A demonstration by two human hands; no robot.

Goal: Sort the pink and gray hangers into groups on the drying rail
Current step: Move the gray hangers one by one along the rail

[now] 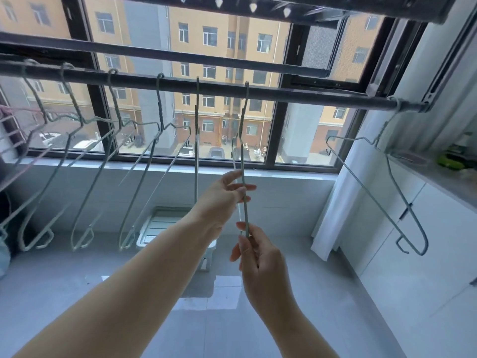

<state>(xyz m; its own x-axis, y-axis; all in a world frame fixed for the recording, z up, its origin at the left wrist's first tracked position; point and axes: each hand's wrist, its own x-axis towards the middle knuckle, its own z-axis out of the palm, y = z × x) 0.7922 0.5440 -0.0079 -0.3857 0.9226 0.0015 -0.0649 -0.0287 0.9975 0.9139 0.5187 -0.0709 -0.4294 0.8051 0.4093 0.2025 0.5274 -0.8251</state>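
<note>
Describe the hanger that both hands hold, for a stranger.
Follow the dark drying rail across the window. Right of its middle hangs a gray hanger, edge-on. Only this one is held: left hand above, right hand below.

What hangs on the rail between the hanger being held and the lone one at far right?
Nothing: the head view shows the rail bare between the held hanger and the far-right hanger.

Seven gray hangers (243, 120) and, blurred at the left edge, perhaps one pink hanger (10, 109), on one rail (309, 96).
</note>
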